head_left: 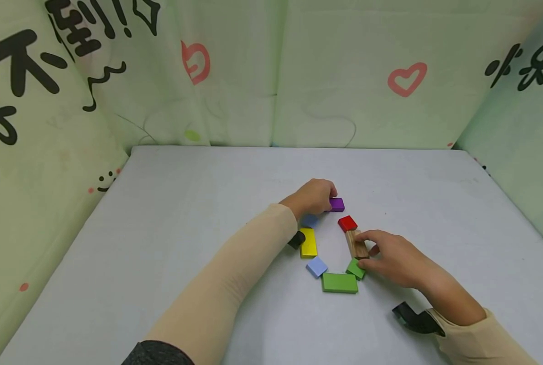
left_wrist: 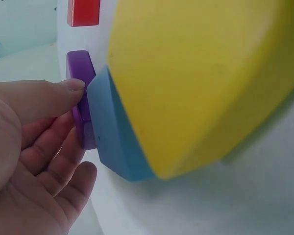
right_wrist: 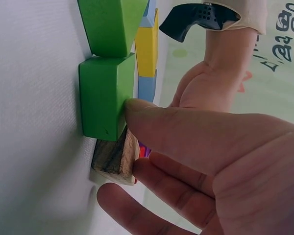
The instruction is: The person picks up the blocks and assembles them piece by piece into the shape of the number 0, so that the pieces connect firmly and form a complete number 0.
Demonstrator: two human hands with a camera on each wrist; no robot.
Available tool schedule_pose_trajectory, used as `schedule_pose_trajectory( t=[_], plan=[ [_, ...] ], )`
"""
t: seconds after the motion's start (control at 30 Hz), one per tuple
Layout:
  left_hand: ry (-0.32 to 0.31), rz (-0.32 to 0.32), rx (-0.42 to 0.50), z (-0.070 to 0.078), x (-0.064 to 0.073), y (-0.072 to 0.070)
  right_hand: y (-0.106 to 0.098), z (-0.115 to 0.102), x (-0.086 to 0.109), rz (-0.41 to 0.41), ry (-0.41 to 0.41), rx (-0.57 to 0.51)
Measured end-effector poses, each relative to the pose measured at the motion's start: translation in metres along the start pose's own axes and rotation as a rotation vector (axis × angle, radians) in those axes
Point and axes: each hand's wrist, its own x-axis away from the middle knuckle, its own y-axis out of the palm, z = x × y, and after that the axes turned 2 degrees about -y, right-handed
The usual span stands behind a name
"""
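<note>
In the head view my left hand [head_left: 314, 196] is at the far end of a loop of coloured blocks, pinching a purple block [head_left: 337, 205]. The left wrist view shows the thumb on the block's near face and curled fingers behind it, right beside a blue block [left_wrist: 115, 127]. My right hand [head_left: 396, 259] touches the loop's right side, fingers spread. Its thumb rests at the edge of a small green block [right_wrist: 105, 98], while other fingers reach the bare wooden block [right_wrist: 115, 159]. A red block [head_left: 347, 223] adjoins the wooden one's far end.
A yellow block [head_left: 308, 243] and a light blue block [head_left: 317, 266] form the left side. A longer green block [head_left: 339, 283] lies at the near end. All stand on a white table [head_left: 184, 213], with printed cloth [head_left: 344, 116] hanging around it.
</note>
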Motion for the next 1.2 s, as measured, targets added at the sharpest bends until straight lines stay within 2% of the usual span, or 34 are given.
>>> schedule_pose_trajectory(
  t=[0.3, 0.63, 1.2],
  plan=[
    [-0.020, -0.008, 0.010, 0.000, 0.002, -0.003, 0.001, -0.002, 0.000, -0.002, -0.004, 0.004],
    [0.025, -0.025, 0.026, -0.002, 0.004, -0.007, 0.000, -0.002, 0.001, 0.005, 0.005, -0.008],
    [0.025, -0.038, 0.026, -0.006, 0.010, -0.002, 0.001, -0.002, 0.001, -0.001, -0.003, 0.003]
  ],
)
